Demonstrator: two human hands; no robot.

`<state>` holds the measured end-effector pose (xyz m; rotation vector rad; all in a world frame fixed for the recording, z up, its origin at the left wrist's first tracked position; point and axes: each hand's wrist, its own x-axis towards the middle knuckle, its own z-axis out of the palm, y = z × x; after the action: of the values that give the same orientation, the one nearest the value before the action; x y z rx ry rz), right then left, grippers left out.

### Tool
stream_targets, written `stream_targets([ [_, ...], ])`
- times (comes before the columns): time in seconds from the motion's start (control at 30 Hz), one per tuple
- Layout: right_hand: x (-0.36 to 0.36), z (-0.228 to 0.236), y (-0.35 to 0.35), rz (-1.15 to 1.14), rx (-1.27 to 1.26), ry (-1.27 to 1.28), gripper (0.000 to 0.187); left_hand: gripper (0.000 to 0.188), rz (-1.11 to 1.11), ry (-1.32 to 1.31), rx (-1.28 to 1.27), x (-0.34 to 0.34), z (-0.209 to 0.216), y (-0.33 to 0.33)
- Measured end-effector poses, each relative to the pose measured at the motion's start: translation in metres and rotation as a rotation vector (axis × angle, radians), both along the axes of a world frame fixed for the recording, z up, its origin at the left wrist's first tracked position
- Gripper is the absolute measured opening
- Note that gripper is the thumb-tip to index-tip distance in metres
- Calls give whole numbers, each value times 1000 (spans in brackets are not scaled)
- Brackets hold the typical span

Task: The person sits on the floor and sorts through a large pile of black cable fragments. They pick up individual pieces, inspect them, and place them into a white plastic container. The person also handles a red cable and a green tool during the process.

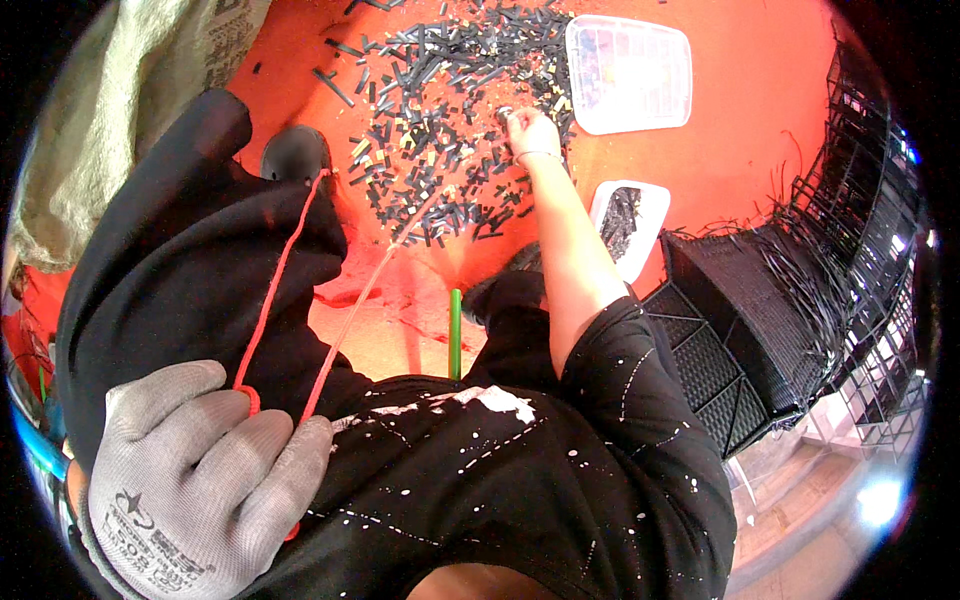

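Observation:
My left hand, in a grey knitted work glove, is at the lower left with its fingers curled around a red cord. Two strands of the cord run from the glove toward the floor, and a bit of it shows below the fingers. My bare right hand reaches down to the scattered short black strips on the red floor. Its fingers are pinched together at a small dark piece, too small to name. Yellowish bits lie among the strips.
Right of the pile sits a clear plastic box with coloured contents. A white tray holds black pieces. Black woven wicker furniture with loose strands stands at the right. A pale sack fills the upper left; a green rod is between my legs.

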<state>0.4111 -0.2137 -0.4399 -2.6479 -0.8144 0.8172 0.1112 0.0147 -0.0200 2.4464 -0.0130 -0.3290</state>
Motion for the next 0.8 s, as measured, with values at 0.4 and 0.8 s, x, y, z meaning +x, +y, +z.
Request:
stream_targets([
  [0.4,-40,97,49,-808,1016,1882,19,36,-31,-61,25,-3,6,-6],
  [0.8,-52,122,54,-757,1081,1964,30,35,-49,-52,44,5,9,-13],
])
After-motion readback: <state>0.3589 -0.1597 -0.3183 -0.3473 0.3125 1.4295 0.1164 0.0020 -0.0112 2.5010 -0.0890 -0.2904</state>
